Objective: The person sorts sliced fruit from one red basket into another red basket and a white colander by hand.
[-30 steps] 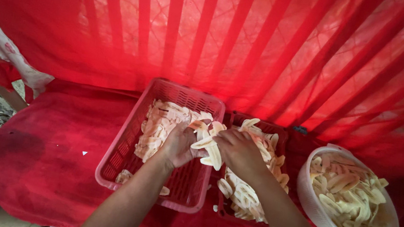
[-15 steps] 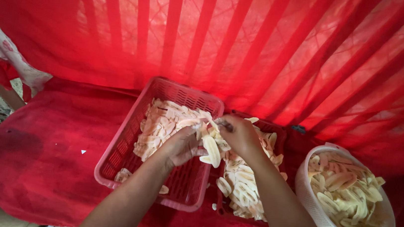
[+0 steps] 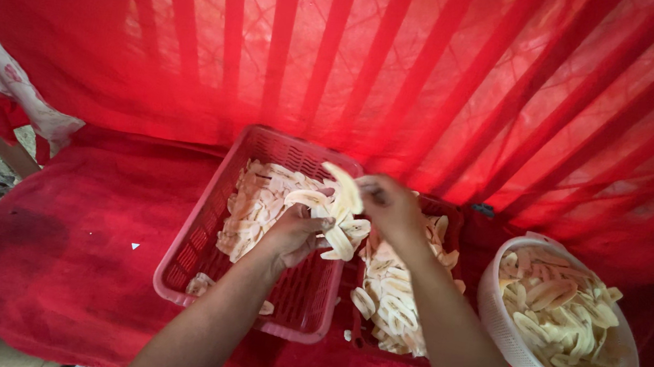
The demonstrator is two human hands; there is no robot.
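- Two forearms are seen entering from the near edge and meeting above the pink basket [image 3: 197, 263], which serves as the landmark below.
- Nearest, at the basket's right wall, the left hand [image 3: 289, 235] is closed in a grip around a bundle of pale slices [image 3: 336, 226], cupped from below, seemingly so that the loose pieces are kept from spilling.
- Just right of and slightly beyond it, the right hand [image 3: 391, 206] is closed too, a single long slice [image 3: 345, 187] pinched at its fingertips above the bundle; the high hold suggests a piece being singled out from the stack.
- Inside the basket, a layer of slices [image 3: 256, 200] is laid toward its far half, the near half mostly bare mesh.
- Directly right of the basket, a dark tray [image 3: 453, 217] is heaped with more slices, partly hidden by the right forearm.
- Well right of the basket, a white colander [image 3: 506, 332] is filled with slices, kept within reach.
- Everything is carried on a counter draped in red cloth [image 3: 68, 253]; beyond the basket, a red striped curtain [image 3: 404, 62] is hung as a backdrop.
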